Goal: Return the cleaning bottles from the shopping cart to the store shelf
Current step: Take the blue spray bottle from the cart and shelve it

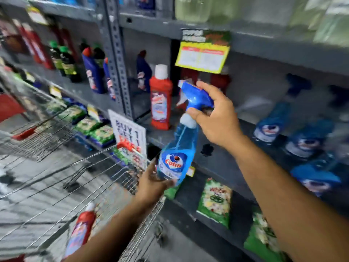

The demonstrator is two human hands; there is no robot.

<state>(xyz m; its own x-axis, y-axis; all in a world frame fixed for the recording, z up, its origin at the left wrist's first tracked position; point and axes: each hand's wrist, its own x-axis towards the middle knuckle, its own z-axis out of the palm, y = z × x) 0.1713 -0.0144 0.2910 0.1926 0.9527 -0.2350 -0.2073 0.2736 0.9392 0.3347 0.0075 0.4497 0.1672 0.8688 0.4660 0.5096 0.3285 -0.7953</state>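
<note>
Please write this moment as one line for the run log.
left hand: grip on Colin spray bottle base | right hand: grip on trigger head | red bottle: in shopping cart

Green detergent packets (215, 202) on lower tier; yellow price tag (203, 57) hanging above; white promo sign (127, 129).

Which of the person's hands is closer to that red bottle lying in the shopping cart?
Left. The left hand holds the base of the blue spray bottle just above the cart, up and right of the red bottle. The right hand grips the trigger head, higher, by the shelf.
</note>
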